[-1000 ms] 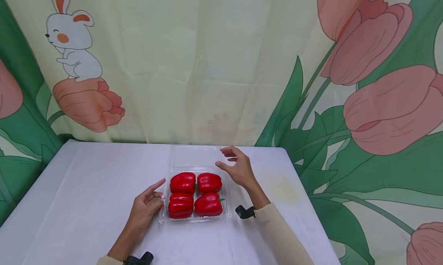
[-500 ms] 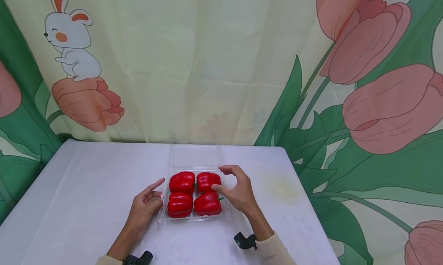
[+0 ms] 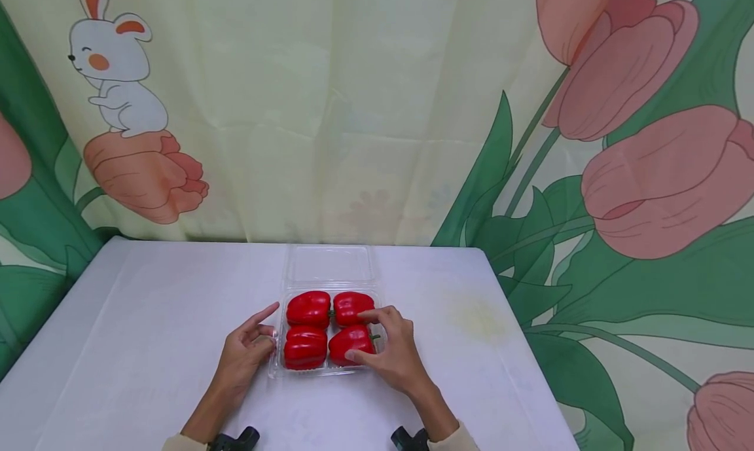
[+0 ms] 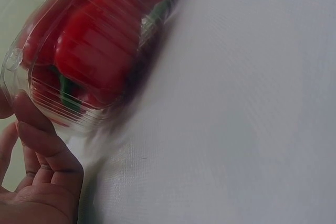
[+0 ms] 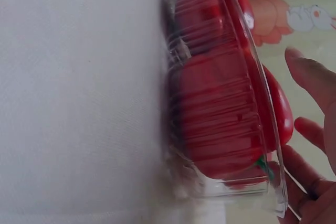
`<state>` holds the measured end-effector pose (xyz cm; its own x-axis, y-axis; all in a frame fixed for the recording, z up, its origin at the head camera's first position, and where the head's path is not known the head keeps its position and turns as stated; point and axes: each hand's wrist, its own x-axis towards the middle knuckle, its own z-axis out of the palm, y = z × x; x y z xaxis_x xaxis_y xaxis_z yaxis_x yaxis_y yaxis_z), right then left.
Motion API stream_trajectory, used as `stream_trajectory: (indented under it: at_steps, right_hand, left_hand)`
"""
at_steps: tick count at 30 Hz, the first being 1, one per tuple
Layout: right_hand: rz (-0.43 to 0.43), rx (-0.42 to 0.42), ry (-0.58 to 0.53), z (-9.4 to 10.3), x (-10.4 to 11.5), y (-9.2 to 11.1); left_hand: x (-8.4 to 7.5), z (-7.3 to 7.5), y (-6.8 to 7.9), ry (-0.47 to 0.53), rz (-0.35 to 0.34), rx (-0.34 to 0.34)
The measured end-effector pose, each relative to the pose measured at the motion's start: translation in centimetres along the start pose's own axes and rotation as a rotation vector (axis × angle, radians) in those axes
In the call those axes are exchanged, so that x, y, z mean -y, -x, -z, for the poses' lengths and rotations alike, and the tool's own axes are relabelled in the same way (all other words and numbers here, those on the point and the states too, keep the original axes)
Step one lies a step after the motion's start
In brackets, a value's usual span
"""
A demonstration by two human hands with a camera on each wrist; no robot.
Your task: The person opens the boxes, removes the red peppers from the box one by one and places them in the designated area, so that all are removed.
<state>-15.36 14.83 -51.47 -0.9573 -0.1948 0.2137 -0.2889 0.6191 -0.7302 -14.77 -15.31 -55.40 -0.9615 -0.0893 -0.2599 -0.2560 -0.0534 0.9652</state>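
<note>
A clear plastic clamshell container (image 3: 357, 370) lies on the table, its lid (image 3: 330, 266) folded back behind it. Inside sit several red bell peppers in two rows, among them the front-left pepper (image 3: 305, 347) and the front-right pepper (image 3: 349, 343), whose green stem points right. At the left rim, my left hand (image 3: 247, 353) pinches the edge between thumb and fingers, index finger stretched forward. My right hand (image 3: 393, 353) is over the right side, thumb and index finger spread around the front-right pepper. In the right wrist view, the right thumb (image 5: 310, 77) stands apart from the peppers.
A white cloth covers the table (image 3: 159, 307). Behind it hangs a curtain (image 3: 265, 110) printed with tulips and a rabbit. Dark wrist cameras sit on both wrists, near the table's front.
My right hand has come down and toward me, from beside the lid to the front-right pepper. My left hand stays at the container's left rim. The peppers have not moved in the container.
</note>
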Motion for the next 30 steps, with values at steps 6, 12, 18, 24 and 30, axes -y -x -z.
stream_trajectory:
  at_steps: [6, 12, 18, 24, 30]
  right_hand:
    - [0.007, 0.034, 0.071, -0.47, 0.1, -0.03]
    - [-0.005, 0.071, 0.145, -0.54, 0.12, -0.24]
    - [-0.01, 0.1, 0.152, -0.32, 0.2, -0.48]
    - [-0.003, 0.086, 0.138, -0.13, -0.08, -0.57]
    - [0.043, 0.056, 0.103, -0.06, -0.56, -0.62]
  left_hand:
    - [0.12, 0.05, 0.03, 0.004, -0.004, 0.001]
    - [0.17, -0.01, 0.05, 0.003, -0.01, -0.006]
    - [0.08, -0.03, 0.12, -0.001, -0.018, -0.009]
    - [-0.02, -0.06, 0.2, 0.001, -0.015, -0.006]
    - [-0.05, -0.1, 0.31, -0.009, -0.021, -0.009]
